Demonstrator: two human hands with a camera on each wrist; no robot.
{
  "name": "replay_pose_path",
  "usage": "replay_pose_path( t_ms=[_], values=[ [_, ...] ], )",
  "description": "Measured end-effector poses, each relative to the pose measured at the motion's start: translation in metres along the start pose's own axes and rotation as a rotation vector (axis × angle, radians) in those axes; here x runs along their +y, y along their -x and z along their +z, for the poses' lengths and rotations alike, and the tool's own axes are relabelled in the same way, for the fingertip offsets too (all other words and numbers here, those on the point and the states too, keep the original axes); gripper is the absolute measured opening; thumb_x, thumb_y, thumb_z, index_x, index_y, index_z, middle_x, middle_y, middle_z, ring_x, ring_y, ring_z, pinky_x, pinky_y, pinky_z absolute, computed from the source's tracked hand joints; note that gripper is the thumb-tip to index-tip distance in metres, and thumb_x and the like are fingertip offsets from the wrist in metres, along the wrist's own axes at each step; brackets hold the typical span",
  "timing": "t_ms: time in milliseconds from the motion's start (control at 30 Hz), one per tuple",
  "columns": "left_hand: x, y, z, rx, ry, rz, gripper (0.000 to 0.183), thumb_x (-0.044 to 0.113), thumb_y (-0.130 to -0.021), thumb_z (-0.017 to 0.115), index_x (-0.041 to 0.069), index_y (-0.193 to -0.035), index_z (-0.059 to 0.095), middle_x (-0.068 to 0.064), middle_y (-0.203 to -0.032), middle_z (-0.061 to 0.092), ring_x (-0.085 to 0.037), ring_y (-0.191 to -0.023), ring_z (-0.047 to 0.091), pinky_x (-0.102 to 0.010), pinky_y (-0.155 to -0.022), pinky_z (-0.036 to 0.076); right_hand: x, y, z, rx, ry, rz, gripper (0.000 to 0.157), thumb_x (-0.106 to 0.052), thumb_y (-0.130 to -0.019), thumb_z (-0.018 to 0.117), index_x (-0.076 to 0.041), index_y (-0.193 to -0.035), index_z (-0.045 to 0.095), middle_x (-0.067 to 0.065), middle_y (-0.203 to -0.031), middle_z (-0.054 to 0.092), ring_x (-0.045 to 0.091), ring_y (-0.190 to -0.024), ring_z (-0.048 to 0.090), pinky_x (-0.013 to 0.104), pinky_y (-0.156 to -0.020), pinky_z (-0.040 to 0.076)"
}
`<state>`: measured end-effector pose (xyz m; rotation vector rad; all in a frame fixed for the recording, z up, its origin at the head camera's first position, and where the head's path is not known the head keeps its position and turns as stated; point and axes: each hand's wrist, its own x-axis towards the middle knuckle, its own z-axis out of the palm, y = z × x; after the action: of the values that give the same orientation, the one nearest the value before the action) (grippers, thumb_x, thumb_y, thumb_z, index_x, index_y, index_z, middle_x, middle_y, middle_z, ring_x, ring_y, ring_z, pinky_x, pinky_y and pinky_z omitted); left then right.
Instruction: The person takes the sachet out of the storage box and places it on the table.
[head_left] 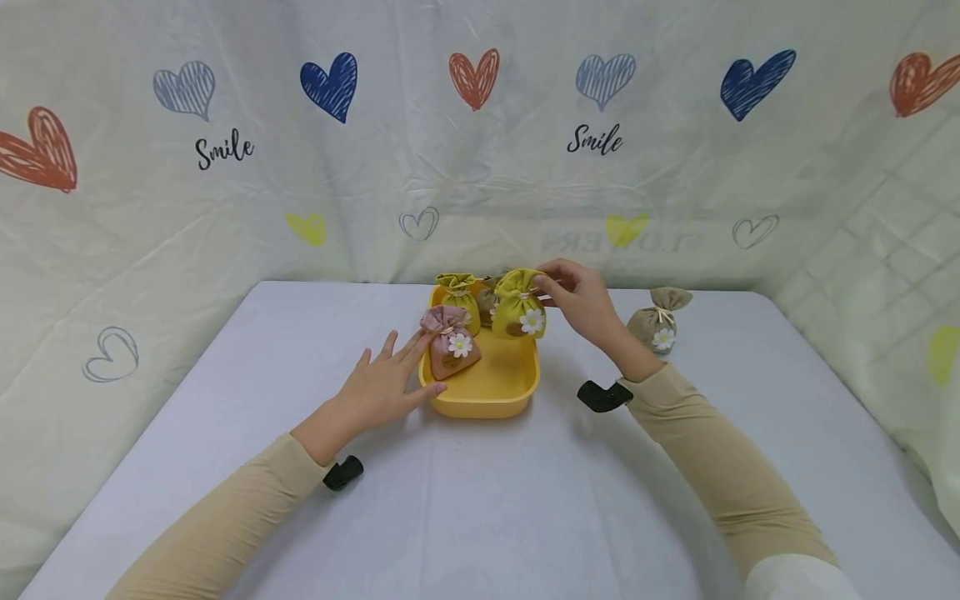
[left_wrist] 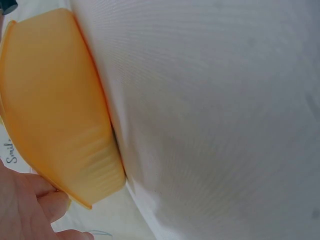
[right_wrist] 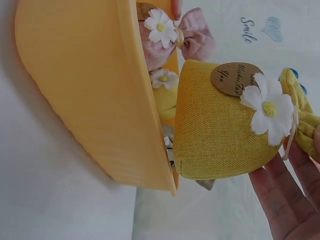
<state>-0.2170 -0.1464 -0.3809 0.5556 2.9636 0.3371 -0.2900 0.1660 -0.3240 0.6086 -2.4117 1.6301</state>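
My right hand (head_left: 579,302) pinches the tied neck of a yellow-green cloth pouch (head_left: 517,310) with a white daisy and a round brown tag. That pouch hangs over the right rim of a yellow plastic basin (head_left: 495,403), as the right wrist view also shows. Inside the basin lie a pink pouch (head_left: 451,340), another yellow-green pouch (head_left: 460,293) and a partly hidden grey-beige pouch (head_left: 487,302). My left hand (head_left: 386,385) has its fingers spread at the basin's left rim, beside the pink pouch; its fingertips touch the rim in the left wrist view.
A grey-beige pouch (head_left: 658,322) with a daisy stands on the white-covered table (head_left: 480,508), behind my right forearm. Past the table's far edge hangs a pale cloth (head_left: 480,175) printed with hearts. Dark wrist mounts (head_left: 604,397) stick out below both wrists.
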Motion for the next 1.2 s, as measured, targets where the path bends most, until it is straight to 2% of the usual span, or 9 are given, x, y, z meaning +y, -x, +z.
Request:
replay_pose_path(
  t_ms=[233,400,800,1033,1200],
  values=[
    [0.001,0.0,0.0,0.001,0.01,-0.002,0.093,0.069,-0.099,0.048,0.014,-0.166,0.014,-0.008,-0.168,0.022,-0.045,-0.154,0.008,-0.072,-0.115,0.012,0.0,0.004,-0.007,0.01,0.003,-0.004,0.026,-0.015,-0.105,0.061,0.006,-0.121,0.066,0.02,-0.111,0.067,0.013,-0.094,0.07,0.031,-0.083,0.059],
    [0.001,0.0,-0.001,0.002,0.009,-0.003,0.092,0.068,-0.1,0.048,0.014,-0.166,0.015,-0.008,-0.168,0.022,-0.045,-0.154,0.008,-0.072,-0.116,0.012,-0.001,0.007,-0.015,0.031,0.019,-0.008,0.028,-0.016,-0.105,0.061,0.007,-0.12,0.065,0.021,-0.111,0.067,0.008,-0.093,0.069,0.027,-0.082,0.059],
    [0.002,0.0,-0.002,-0.005,0.006,0.001,0.092,0.068,-0.1,0.047,0.013,-0.166,0.015,-0.009,-0.168,0.022,-0.045,-0.154,0.008,-0.072,-0.115,0.013,0.0,0.017,-0.028,0.06,-0.009,0.041,0.031,-0.017,-0.105,0.061,0.009,-0.121,0.064,0.02,-0.113,0.067,0.006,-0.093,0.069,0.025,-0.083,0.058],
    [0.001,0.0,-0.001,-0.007,0.008,0.0,0.092,0.068,-0.1,0.047,0.014,-0.166,0.014,-0.008,-0.168,0.022,-0.045,-0.154,0.008,-0.072,-0.115,0.012,0.002,0.023,-0.034,0.072,-0.015,0.005,0.029,-0.013,-0.105,0.06,0.012,-0.119,0.064,0.015,-0.107,0.068,0.005,-0.091,0.069,0.024,-0.081,0.058],
    [0.002,0.0,-0.002,-0.005,0.013,0.001,0.092,0.067,-0.1,0.048,0.014,-0.166,0.014,-0.009,-0.168,0.022,-0.046,-0.154,0.008,-0.072,-0.115,0.012,0.003,0.029,-0.037,0.08,-0.001,-0.007,0.028,-0.013,-0.105,0.06,0.012,-0.118,0.064,0.018,-0.107,0.068,0.003,-0.091,0.069,0.022,-0.081,0.058]
  ],
)
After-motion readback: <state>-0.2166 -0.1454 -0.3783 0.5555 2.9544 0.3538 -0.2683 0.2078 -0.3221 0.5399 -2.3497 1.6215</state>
